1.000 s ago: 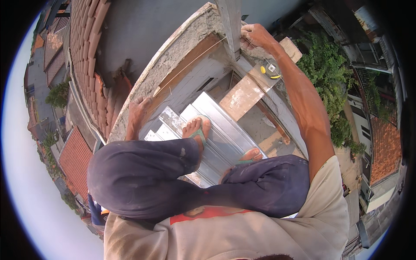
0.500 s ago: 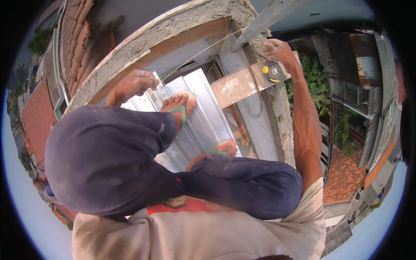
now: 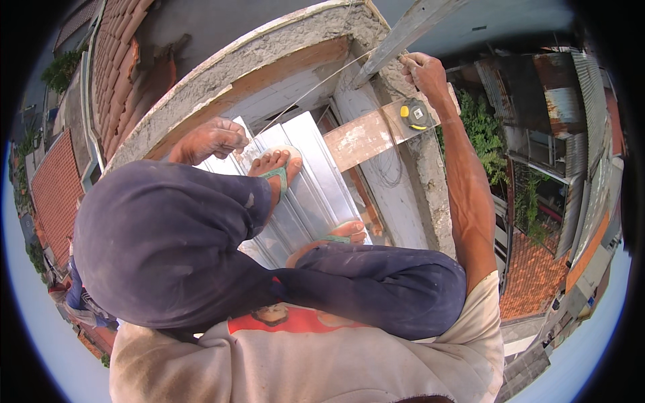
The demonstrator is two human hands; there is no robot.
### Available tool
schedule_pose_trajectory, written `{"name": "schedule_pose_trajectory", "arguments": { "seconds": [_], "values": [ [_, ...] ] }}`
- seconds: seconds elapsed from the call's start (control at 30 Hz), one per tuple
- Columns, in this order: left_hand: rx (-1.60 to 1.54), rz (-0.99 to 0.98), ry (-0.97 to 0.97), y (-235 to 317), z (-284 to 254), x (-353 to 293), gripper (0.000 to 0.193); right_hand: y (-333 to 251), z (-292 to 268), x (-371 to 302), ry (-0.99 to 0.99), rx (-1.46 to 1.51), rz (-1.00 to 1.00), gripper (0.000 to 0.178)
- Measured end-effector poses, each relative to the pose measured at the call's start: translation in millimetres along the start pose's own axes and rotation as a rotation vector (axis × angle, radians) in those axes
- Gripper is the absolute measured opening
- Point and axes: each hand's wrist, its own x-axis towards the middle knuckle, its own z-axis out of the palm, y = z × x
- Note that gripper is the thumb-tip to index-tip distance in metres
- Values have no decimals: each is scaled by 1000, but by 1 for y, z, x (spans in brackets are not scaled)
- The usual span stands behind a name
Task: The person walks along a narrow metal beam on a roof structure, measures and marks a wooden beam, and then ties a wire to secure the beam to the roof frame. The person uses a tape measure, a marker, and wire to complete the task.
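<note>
My left hand (image 3: 213,140) is closed on the end of a pale string (image 3: 306,94). That string runs taut up to the right, reaching a slanting grey wooden post (image 3: 403,41). Just right of the post my right hand (image 3: 426,72) is raised with its fingers pinched together; what they hold is too small to make out. Below it a black and yellow tape measure (image 3: 414,115) sits on a plaster-stained wooden plank (image 3: 363,136). My feet, in green flip-flops (image 3: 279,178), rest on ribbed silvery metal sheeting (image 3: 299,195).
A rough cement wall top (image 3: 275,47) curves along the far left side. Another rough ledge (image 3: 433,185) runs down the right, beside a loose coil of thin wire (image 3: 390,168). Tiled roofs (image 3: 534,275) and green plants (image 3: 480,134) lie far below.
My right hand has shifted slightly left and up toward the post, away from the tape measure. My left hand has moved slightly right and down, keeping the string. The view has shifted slightly.
</note>
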Motion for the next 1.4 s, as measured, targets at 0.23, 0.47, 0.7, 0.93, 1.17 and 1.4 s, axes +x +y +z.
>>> {"name": "schedule_pose_trajectory", "arguments": {
  "seconds": [0.23,0.47,0.7,0.93,1.17,1.4],
  "values": [
    [-44,-65,-77,7,-7,1,75,12,11,7,84,191,23,22],
    [-32,-35,196,2,13,-2,62,12,9,10,83,-161,-198,27],
    [-32,6,-36,-9,-17,-4,55,-26,17,-28,19,-504,-36,34],
    [-231,197,-433,0,-53,21,48,-26,79,-72,-155,823,351,33],
    [-639,411,-820,29,-94,50,42,-1,56,-81,-19,869,292,29],
    [-438,528,55,60,-137,100,42,-27,69,-116,-16,711,272,28]
  ]
}}
